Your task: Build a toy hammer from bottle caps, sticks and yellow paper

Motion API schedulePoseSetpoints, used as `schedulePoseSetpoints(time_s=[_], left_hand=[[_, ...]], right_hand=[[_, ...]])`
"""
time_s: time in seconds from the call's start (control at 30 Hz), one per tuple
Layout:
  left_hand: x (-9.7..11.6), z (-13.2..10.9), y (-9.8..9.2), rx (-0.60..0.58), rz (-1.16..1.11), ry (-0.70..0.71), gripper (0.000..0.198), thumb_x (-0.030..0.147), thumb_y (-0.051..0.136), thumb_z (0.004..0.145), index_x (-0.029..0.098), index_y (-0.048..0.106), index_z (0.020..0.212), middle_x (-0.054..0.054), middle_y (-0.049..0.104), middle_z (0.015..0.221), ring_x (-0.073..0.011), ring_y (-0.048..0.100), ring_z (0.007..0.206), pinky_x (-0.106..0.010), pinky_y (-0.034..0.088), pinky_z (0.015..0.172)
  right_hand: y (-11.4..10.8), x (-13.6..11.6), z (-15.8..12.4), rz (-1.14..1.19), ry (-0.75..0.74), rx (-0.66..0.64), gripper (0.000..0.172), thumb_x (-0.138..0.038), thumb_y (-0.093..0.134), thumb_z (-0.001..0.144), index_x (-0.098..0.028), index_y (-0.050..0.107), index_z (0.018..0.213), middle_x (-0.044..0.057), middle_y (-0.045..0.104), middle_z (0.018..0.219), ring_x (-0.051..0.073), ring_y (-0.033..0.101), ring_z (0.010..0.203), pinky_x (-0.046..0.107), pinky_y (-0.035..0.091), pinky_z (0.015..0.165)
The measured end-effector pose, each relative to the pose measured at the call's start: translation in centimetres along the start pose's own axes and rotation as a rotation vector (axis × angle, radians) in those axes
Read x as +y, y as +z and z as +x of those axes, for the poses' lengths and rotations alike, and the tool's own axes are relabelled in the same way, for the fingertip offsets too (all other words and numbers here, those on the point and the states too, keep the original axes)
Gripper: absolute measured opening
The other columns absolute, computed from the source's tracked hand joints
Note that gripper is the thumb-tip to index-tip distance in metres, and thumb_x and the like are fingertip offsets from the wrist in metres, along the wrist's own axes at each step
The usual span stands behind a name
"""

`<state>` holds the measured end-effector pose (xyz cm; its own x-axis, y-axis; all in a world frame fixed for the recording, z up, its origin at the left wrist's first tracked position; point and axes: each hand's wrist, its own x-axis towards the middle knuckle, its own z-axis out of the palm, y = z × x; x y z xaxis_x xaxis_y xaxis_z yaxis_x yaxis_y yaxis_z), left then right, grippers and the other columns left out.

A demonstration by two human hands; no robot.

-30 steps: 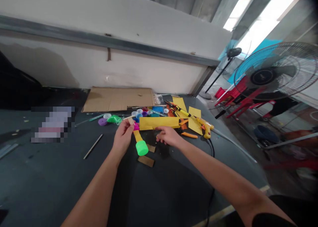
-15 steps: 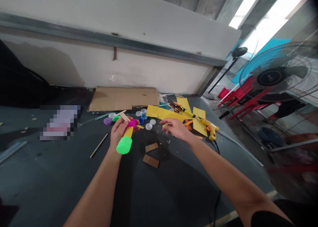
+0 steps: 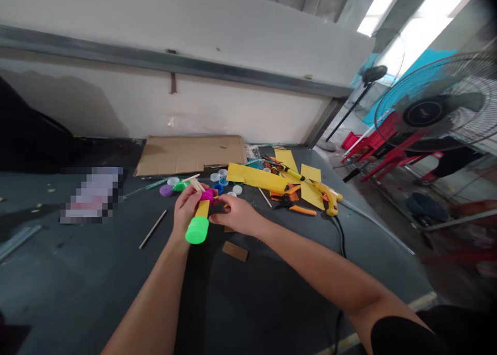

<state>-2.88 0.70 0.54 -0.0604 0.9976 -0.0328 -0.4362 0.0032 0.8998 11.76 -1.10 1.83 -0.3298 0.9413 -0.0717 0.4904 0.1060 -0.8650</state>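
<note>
The work in hand is two-handed assembly of a small craft piece, held above a dark grey work table (image 3: 81,277). The piece consists of a yellow shaft (image 3: 202,208) with a bright green cap (image 3: 197,230) at its lower end and a magenta part (image 3: 207,194) at its upper end. Thin wooden sticks (image 3: 196,184) project from the upper end, beside the magenta part. The piece is tilted and held clear of the table, in front of the person.

The left hand (image 3: 186,210) closes around the upper shaft, with its fingers curled firmly and the green cap hanging below the palm. The right hand (image 3: 235,215) lies just beside the shaft, with its fingers (image 3: 215,218) curled inward and reaching toward it. Whether these fingers have hold of the shaft or of a small part cannot be determined, because the two hands hide the contact area.

The step is judged to be fitting or adjusting at the shaft's upper portion. The next move calls for a steady left-hand hold, so that the joint does not shift while the right fingers work.

A yellow card strip (image 3: 256,178) and a hot glue gun (image 3: 328,197) lie beyond the hands, with orange-handled pliers (image 3: 298,210) nearby. A purple bottle cap (image 3: 166,190) lies among other caps toward the left. A brown wooden piece (image 3: 235,251) lies on the table below the right hand.
</note>
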Motion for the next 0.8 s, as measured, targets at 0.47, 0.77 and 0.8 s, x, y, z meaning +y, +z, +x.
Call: schedulePoseSetpoints(time_s=[0.47,0.77,0.8], left_hand=[[0.0,0.8,-1.2,0.203,-0.184,0.142,0.018,0.029,0.066,0.068,0.02,0.061,0.082,-0.002,0.069,0.076,-0.0196,0.068,0.079,-0.035,0.058,0.07],[-0.4,0.4,-0.6,0.168,-0.146,0.146,0.02,0.03,0.067,0.068,0.018,0.062,0.083,-0.005,0.07,0.075,-0.0218,0.069,0.077,-0.035,0.058,0.065],[-0.4,0.5,-0.7,0.163,-0.144,0.146,0.02,0.03,0.067,0.068,0.018,0.062,0.083,-0.005,0.07,0.075,-0.0218,0.069,0.077,-0.035,0.058,0.065]], right_hand=[[-7.6,2.1,-7.1,-0.254,0.022,-0.399,0.013,-0.028,0.065,0.079,-0.022,0.075,0.08,0.0,0.067,0.075,0.015,0.06,0.072,0.024,0.039,0.065],[-3.2,1.7,-7.2,-0.492,-0.029,-0.177,0.083,-0.066,0.074,0.059,-0.022,0.054,0.127,0.01,0.068,0.106,0.027,0.062,0.097,0.032,0.043,0.077],[-2.3,1.5,-7.4,-0.549,-0.089,-0.193,0.08,-0.067,0.072,0.062,-0.021,0.055,0.126,0.011,0.068,0.104,0.028,0.062,0.096,0.033,0.043,0.077]])
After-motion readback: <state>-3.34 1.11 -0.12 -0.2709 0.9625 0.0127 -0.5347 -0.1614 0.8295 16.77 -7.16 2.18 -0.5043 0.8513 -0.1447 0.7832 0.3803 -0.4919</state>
